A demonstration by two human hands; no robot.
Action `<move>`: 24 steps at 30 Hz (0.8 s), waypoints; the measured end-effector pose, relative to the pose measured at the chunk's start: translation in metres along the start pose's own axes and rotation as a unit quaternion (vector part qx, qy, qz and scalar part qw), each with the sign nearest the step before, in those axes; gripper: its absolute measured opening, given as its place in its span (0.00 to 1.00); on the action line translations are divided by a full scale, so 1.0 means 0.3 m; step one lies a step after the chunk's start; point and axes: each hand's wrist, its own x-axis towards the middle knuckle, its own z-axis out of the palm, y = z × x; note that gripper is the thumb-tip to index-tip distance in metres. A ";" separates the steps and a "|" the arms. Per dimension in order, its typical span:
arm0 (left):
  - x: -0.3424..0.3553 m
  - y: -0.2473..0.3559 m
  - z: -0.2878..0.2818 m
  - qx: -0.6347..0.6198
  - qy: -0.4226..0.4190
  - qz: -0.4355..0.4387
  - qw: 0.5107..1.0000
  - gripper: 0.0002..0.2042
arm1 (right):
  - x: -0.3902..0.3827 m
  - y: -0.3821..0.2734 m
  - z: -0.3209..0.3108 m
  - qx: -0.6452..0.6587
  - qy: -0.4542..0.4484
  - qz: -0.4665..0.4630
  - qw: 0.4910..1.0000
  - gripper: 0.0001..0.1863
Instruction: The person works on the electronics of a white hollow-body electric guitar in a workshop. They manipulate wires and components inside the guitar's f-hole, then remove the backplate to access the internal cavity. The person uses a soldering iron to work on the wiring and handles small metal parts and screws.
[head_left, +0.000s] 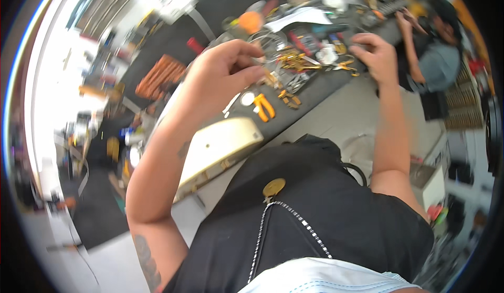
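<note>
My left hand (pixel 223 67) hovers over the dark workbench (pixel 320 91), thumb and fingers curved apart with nothing visible between them. Nearest to it are a clear round container (pixel 269 40) and a heap of brass-coloured metal pieces (pixel 298 59). Below its fingertips lie orange-handled pliers (pixel 264 108), a second pair of pliers (pixel 289 99) and a small white disc (pixel 247 99). Raised over the bench's right part, my right hand (pixel 379 57) has its fingers bent but apart, holding nothing I can see. Yellow-handled scissors (pixel 346 65) lie to its left. Both hands are slightly blurred.
A cream-coloured casing (pixel 218 145) sits at the bench's near edge, under my left forearm. White paper (pixel 300 18) and an orange round object (pixel 251 22) lie farther back. To the right, another person (pixel 438 57) works at the bench. A reddish-brown bundle (pixel 161 76) is at left.
</note>
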 end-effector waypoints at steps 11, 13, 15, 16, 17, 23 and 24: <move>0.350 0.360 0.273 0.277 -0.019 0.232 0.932 0.10 | -0.190 -0.025 -0.088 0.118 0.033 0.066 0.990 0.10; 0.351 0.393 0.308 0.264 -0.004 0.238 0.935 0.09 | -0.212 -0.037 -0.104 0.138 0.056 0.070 0.986 0.10; 0.347 0.407 0.326 0.261 0.026 0.276 0.925 0.08 | -0.238 -0.029 -0.117 0.161 0.084 0.053 0.982 0.10; 0.341 0.411 0.330 0.250 0.033 0.301 0.920 0.07 | -0.251 -0.023 -0.126 0.175 0.110 0.059 0.977 0.10; 0.335 0.411 0.336 0.231 0.040 0.307 0.922 0.06 | -0.265 -0.014 -0.137 0.190 0.136 0.064 0.970 0.10; 0.317 0.353 0.376 0.074 0.064 0.300 0.949 0.06 | -0.387 0.122 -0.216 0.190 0.175 0.100 0.961 0.11; 0.323 0.341 0.370 0.039 0.061 0.294 0.953 0.06 | -0.385 0.112 -0.227 0.172 0.178 0.102 0.963 0.11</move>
